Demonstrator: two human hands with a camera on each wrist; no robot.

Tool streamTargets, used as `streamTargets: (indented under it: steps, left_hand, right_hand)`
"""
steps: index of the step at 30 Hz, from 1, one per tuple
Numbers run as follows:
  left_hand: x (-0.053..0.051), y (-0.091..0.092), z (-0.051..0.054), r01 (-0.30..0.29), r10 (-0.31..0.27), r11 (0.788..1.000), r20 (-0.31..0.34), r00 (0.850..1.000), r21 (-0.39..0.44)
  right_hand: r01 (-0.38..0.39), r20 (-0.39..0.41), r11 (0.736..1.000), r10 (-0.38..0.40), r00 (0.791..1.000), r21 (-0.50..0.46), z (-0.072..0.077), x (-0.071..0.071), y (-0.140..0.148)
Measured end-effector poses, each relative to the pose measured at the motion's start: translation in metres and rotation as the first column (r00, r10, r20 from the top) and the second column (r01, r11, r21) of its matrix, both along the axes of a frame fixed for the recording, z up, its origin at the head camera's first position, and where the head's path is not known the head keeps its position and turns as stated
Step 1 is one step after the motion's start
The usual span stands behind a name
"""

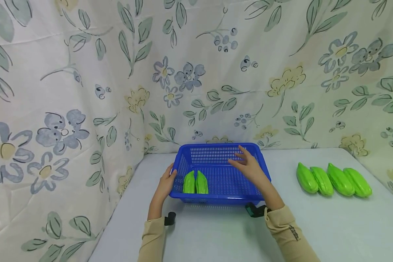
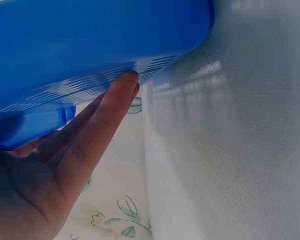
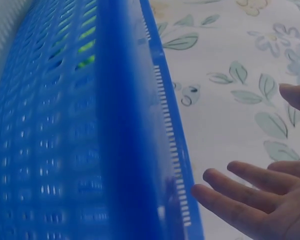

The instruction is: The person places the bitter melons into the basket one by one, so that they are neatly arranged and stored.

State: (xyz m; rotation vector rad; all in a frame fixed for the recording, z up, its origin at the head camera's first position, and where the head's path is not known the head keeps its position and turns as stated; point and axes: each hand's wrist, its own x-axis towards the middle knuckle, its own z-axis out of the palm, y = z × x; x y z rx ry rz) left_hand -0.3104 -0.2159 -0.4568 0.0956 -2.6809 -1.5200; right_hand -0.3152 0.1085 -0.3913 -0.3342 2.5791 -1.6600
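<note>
A blue plastic basket (image 1: 216, 198) with slotted walls stands on the white table. Two glossy green, ridged, pointed pieces that look like bitter gourds, a left one (image 1: 189, 182) and a right one (image 1: 202, 182), lie side by side at its left end. My left hand (image 1: 165, 183) holds the basket's left side; in the left wrist view its long fingers (image 2: 97, 125) reach along the outer wall, with the thumb hidden there. Over the right part of the basket is my right hand (image 1: 249, 169), fingers spread and nothing in them. The right wrist view shows this hand (image 3: 270, 195) above the rim.
Several more green gourd-like pieces (image 1: 334, 180) lie in a row on the table (image 1: 314, 225), right of the basket. A leaf-and-flower patterned cloth (image 1: 196, 72) hangs behind and to the left. Black wrist devices (image 1: 256, 210) sit near both sleeves.
</note>
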Motion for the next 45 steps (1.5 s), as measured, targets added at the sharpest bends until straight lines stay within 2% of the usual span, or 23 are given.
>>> streamTargets:
  steps: [14,22,28,45]
  left_hand:
    - [0.0,0.001,0.0,-0.009,0.009,1.0,0.0,1.0,-0.004]
    - [-0.001,0.0,0.0,-0.007,0.007,1.0,0.007,1.0,0.002]
    - [0.0,0.001,0.0,-0.003,0.003,1.0,0.005,1.0,0.011]
    - [0.0,0.001,-0.001,-0.006,0.006,1.0,0.007,1.0,-0.006]
  right_hand:
    - [0.004,-0.015,1.0,-0.004,1.0,0.008,-0.001,0.002,0.021]
    - [0.042,-0.01,0.998,-0.041,0.999,0.047,-0.004,0.002,0.033]
    - [0.044,-0.031,0.998,-0.043,0.999,0.037,-0.006,0.003,0.041]
    - [0.096,-0.025,0.995,-0.095,0.995,0.022,-0.004,0.009,0.063]
